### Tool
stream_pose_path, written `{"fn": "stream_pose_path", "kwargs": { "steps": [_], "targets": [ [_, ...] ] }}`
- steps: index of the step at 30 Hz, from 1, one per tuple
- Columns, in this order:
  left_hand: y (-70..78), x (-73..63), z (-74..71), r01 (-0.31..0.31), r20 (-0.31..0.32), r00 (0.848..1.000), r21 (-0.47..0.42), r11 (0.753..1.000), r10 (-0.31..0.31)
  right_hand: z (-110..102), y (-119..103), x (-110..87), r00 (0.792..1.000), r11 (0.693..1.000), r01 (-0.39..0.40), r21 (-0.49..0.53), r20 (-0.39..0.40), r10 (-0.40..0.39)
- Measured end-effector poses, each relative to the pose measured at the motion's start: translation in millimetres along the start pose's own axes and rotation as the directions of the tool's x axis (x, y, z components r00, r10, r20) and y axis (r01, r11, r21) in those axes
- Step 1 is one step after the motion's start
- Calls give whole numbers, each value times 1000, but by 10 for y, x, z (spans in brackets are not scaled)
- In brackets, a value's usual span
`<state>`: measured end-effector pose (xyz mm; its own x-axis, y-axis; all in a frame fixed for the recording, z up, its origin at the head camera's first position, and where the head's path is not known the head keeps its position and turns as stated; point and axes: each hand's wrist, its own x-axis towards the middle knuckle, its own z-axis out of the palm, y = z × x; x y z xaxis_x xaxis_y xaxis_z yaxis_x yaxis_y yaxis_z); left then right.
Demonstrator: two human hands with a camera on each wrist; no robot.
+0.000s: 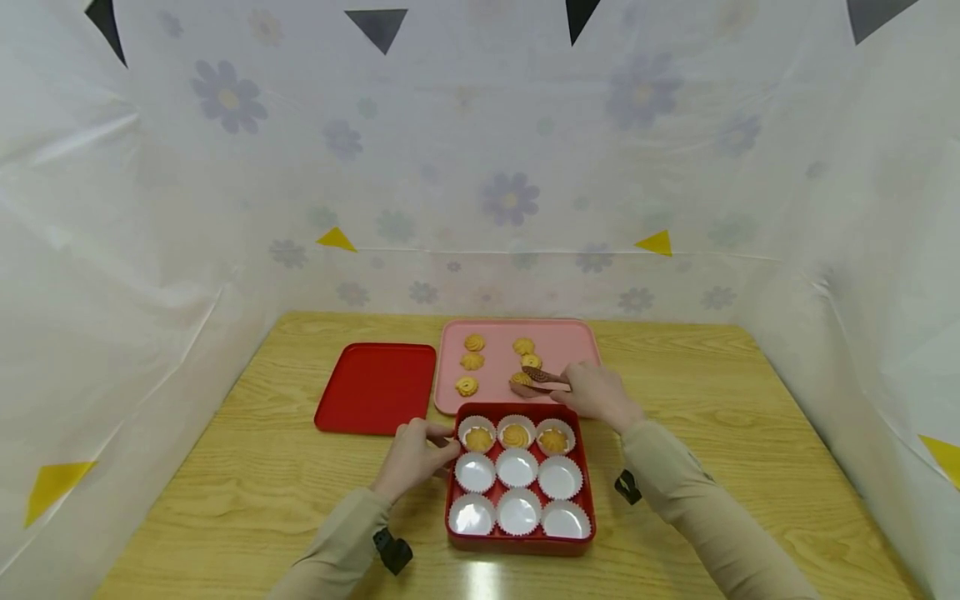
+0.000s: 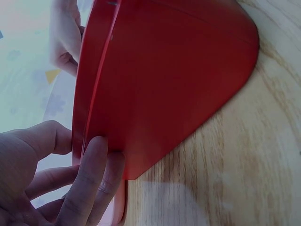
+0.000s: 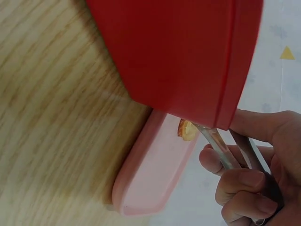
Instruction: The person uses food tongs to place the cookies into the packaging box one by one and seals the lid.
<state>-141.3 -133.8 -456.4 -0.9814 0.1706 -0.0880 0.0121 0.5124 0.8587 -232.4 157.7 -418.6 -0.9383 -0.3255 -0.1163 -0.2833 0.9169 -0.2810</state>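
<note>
"While two beige sleeves (image 1: 330, 533) reach in from the bottom edge, what lies nearest?"

"Black bands (image 1: 393, 551) at both wrists, then a deep red box (image 1: 521, 546) on a wood-grain table (image 1: 262, 483). Inside stand nine white paper cups (image 1: 517, 510), three rows of three. Each cup in the far row holds one golden cookie (image 1: 515, 436)."

"And the hands?"

"The left hand (image 1: 415, 458) is at the box's far left corner. Its grip is clamped on the side wall: thumb at the rim, fingers against the outside. Farther off, the right hand (image 1: 597, 393) has its grip curled round a pair of tongs (image 1: 542, 375)."

"What do the tongs reach?"

"A ridged cookie (image 1: 520, 378) on the pink tray (image 1: 498, 358), just beyond the box. The tips lie on either side of it; whether they pinch it, I cannot tell. It is the nearest of three on the tray's right half; three more line the left."

"Beside the tray?"

"To its left, a flat red square panel (image 1: 378, 387)."

"Farthest back?"

"White sheeting (image 1: 450, 142) with pale purple flowers (image 1: 510, 198), yellow triangles (image 1: 337, 239) low down and dark triangles (image 1: 377, 29) along the top."
</note>
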Motion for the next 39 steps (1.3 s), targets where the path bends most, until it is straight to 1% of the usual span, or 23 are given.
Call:
{"fn": "stream_pose_path", "kwargs": {
  "steps": [4,9,16,20,24,27,31,35,39],
  "targets": [
    [1,-2,-3,4,3,1000,-9,1000,-4,32,23,-2,1000,1000,7,17,-13,-7],
    [12,-10,-6,6,2,1000,-9,1000,-6,32,32,-14,1000,999,-2,51,-12,2],
    [13,-4,5,5,-41,999,44,999,-3,-3,37,-14,1000,999,-13,44,-15,14],
    [11,-10,2,4,-34,999,48,999,-2,-15,29,-10,1000,1000,-7,26,-25,8],
    [13,-12,-1,14,-11,1000,19,1000,-14,-70,-1,-36,1000,1000,9,29,-26,-9],
    [9,-5,-1,19,-2,1000,2,1000,-19,-148,-34,-83,999,998,38,50,-36,-36],
    [4,0,1,15,4,1000,-3,1000,-15,-233,-35,-186,993,993,99,61,-68,-94],
    [-3,-1,3,18,4,1000,-6,1000,-18,-270,0,-341,982,983,171,72,-99,-163],
    [-7,-2,0,15,-2,1000,-3,1000,-15,-255,22,-515,965,968,241,67,-120,-232]
  ]
}}
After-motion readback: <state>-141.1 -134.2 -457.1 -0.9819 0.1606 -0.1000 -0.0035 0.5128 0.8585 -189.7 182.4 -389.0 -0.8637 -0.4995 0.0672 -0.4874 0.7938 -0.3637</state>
